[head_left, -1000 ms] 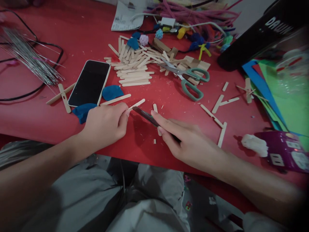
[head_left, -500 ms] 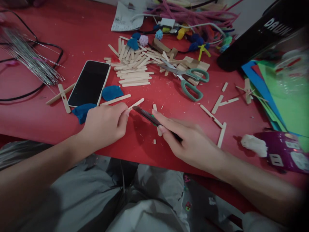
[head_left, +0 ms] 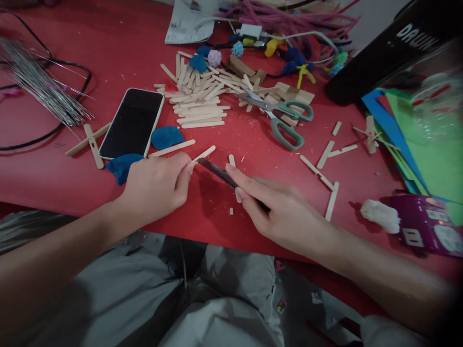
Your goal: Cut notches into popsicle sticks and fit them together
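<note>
Pinched in my left hand (head_left: 157,185) is a wooden craft stick (head_left: 205,153), its far end poking out past my fingertips. My right hand (head_left: 269,200) grips a dark utility knife (head_left: 217,172), index finger along its top. The knife's tip meets the stick right beside my left thumb. Under the knife, another craft stick (head_left: 232,160) lies on the red table, partly covered by my right fingers. A small cut-off bit of wood (head_left: 231,211) rests near it. Blue clay pieces (head_left: 167,138) and a further stick (head_left: 173,148) lie just beyond my left hand.
A phone (head_left: 133,123) and a bundle of wires (head_left: 39,82) lie on the left. Behind my hands are piled craft sticks (head_left: 200,108) and green-handled scissors (head_left: 291,118). At right stand a black bottle (head_left: 379,53), coloured sheets (head_left: 415,140) and a purple packet (head_left: 425,224). Notched sticks (head_left: 318,173) lie nearer.
Both hands keep their grips and nearly the same place. The knife has shifted very slightly left, its tip still at the stick. The whole view has moved a little.
</note>
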### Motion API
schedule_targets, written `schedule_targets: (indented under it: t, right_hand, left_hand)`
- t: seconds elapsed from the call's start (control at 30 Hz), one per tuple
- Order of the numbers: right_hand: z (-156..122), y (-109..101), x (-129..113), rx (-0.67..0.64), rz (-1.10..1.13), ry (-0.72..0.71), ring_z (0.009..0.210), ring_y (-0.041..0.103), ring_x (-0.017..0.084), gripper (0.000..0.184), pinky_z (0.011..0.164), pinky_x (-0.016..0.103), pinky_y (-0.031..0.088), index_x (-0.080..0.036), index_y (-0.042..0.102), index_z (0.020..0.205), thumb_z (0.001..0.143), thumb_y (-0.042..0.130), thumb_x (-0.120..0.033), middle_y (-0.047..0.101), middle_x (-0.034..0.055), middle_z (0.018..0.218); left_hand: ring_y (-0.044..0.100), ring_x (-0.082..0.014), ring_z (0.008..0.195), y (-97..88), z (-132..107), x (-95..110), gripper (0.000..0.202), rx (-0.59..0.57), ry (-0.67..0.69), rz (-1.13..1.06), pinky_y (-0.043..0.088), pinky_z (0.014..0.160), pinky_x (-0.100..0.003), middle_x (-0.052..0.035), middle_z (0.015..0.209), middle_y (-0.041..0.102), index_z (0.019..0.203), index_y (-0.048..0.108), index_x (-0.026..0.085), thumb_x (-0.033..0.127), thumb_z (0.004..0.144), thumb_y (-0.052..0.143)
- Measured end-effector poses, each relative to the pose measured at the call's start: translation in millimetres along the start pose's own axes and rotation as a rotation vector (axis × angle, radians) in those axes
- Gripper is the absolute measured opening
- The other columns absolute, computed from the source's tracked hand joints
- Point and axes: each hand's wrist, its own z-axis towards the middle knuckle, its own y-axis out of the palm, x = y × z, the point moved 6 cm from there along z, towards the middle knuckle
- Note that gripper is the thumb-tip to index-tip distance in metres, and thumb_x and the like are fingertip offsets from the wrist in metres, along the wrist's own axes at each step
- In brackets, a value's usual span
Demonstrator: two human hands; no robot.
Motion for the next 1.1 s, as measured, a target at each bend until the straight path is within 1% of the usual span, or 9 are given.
schedule_targets:
  t: [0.17, 0.33, 0.5, 0.7, 0.9, 1.0, 1.1]
  right_hand:
    - [-0.7, 2.2, 1.7, -0.011, -0.006, 0.009, 0.071, 0.064, 0.016, 0.052, 0.068, 0.028, 0.053, -0.015, 0.047, 0.146, 0.094, 0.043, -0.014, 0.07, 0.0059, 0.087]
    - [-1.9, -0.3, 1.5, 0.022, 0.055, 0.013, 0.077, 0.068, 0.014, 0.05, 0.073, 0.026, 0.055, -0.017, 0.05, 0.143, 0.094, 0.045, -0.014, 0.072, 0.0051, 0.092]
    - [-1.4, -2.1, 2.2, 0.037, 0.093, 0.013, 0.073, 0.067, 0.012, 0.046, 0.07, 0.023, 0.055, -0.018, 0.052, 0.142, 0.096, 0.046, -0.015, 0.073, 0.0033, 0.091]
    - [-2.9, -1.2, 4.4, 0.039, 0.079, 0.024, 0.077, 0.069, 0.014, 0.046, 0.072, 0.025, 0.056, -0.021, 0.051, 0.143, 0.097, 0.046, -0.018, 0.073, 0.0028, 0.09]
    - [-2.5, -4.0, 1.1, 0.054, 0.104, -0.003, 0.073, 0.068, 0.013, 0.05, 0.071, 0.025, 0.056, -0.022, 0.048, 0.145, 0.096, 0.045, -0.014, 0.071, 0.0021, 0.085]
    - [-2.0, -4.9, 0.7, 0.05, 0.104, 0.004, 0.071, 0.067, 0.013, 0.052, 0.071, 0.026, 0.056, -0.024, 0.045, 0.147, 0.096, 0.045, -0.015, 0.07, 0.0017, 0.083]
    - [-1.4, -4.8, 0.7, 0.044, 0.096, 0.008, 0.071, 0.067, 0.013, 0.051, 0.07, 0.025, 0.056, -0.023, 0.047, 0.146, 0.096, 0.045, -0.015, 0.07, 0.0011, 0.081]
  left_hand:
    - [0.064, -0.0251, 0.074, -0.1, -0.8, -0.5, 0.038, 0.0, -0.004, -0.001, 0.027, 0.055, -0.032, -0.0088, 0.078, 0.069, 0.088, 0.062, 0.019, 0.037, 0.094, 0.029]
    - [0.064, -0.0254, 0.073, -0.1, -0.6, -0.6, 0.038, -0.016, -0.016, -0.012, 0.026, 0.055, -0.032, -0.009, 0.078, 0.068, 0.09, 0.062, 0.02, 0.037, 0.094, 0.028]
    - [0.063, -0.0248, 0.073, -1.8, -0.7, 0.8, 0.039, -0.024, -0.017, -0.019, 0.026, 0.055, -0.032, -0.0092, 0.078, 0.068, 0.088, 0.062, 0.019, 0.036, 0.094, 0.028]
    - [0.063, -0.0239, 0.07, -1.8, -0.7, 0.9, 0.038, -0.012, -0.025, -0.003, 0.025, 0.053, -0.032, -0.0083, 0.072, 0.066, 0.087, 0.062, 0.019, 0.037, 0.094, 0.029]
    - [0.063, -0.0234, 0.07, -2.5, -0.5, 1.5, 0.037, -0.013, -0.021, 0.001, 0.025, 0.052, -0.031, -0.0082, 0.072, 0.067, 0.088, 0.062, 0.019, 0.036, 0.093, 0.03]
    - [0.063, -0.0234, 0.071, -2.5, -0.7, 1.5, 0.036, -0.017, -0.023, 0.008, 0.025, 0.052, -0.031, -0.0082, 0.072, 0.067, 0.089, 0.063, 0.019, 0.035, 0.093, 0.03]
    - [0.064, -0.0244, 0.071, -2.1, -0.8, 1.5, 0.038, -0.012, -0.016, 0.002, 0.025, 0.052, -0.031, -0.0088, 0.073, 0.067, 0.089, 0.064, 0.019, 0.034, 0.093, 0.03]
